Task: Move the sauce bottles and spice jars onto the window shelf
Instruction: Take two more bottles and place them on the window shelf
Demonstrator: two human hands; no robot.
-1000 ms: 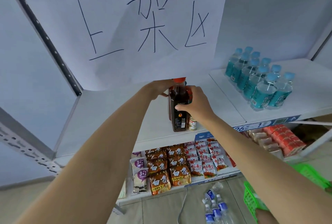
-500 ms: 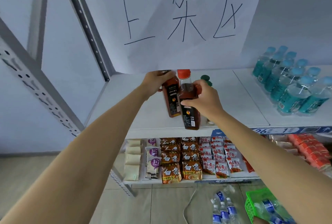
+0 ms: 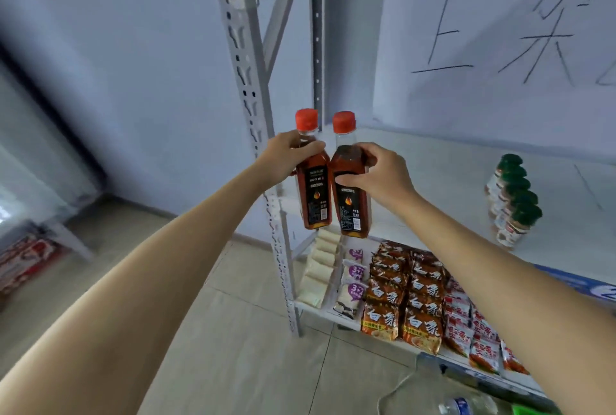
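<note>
Two sauce bottles are held up side by side in the air, just off the left front corner of the shelf (image 3: 443, 181). The left hand (image 3: 286, 161) curls its fingers round the shoulder of the left bottle (image 3: 313, 194); the right hand (image 3: 380, 174) grips the right bottle (image 3: 350, 204) the same way, thumb across its front. Both are upright, tilted slightly, their sides touching or nearly so. Each is a slim clear bottle with a red screw cap, an empty clear neck, reddish-brown sauce below and a black label bearing a small orange drop and fine print. Their bases hang in front of the shelf's front edge, beside the grey perforated post (image 3: 253, 134).

Near the right front edge of the shelf stands a row of jars (image 3: 513, 201) with green lids, well apart from the bottles. On the lower shelf lie orange noodle packs (image 3: 403, 294), and a paper sign (image 3: 500, 41) with handwritten characters hangs behind.
</note>
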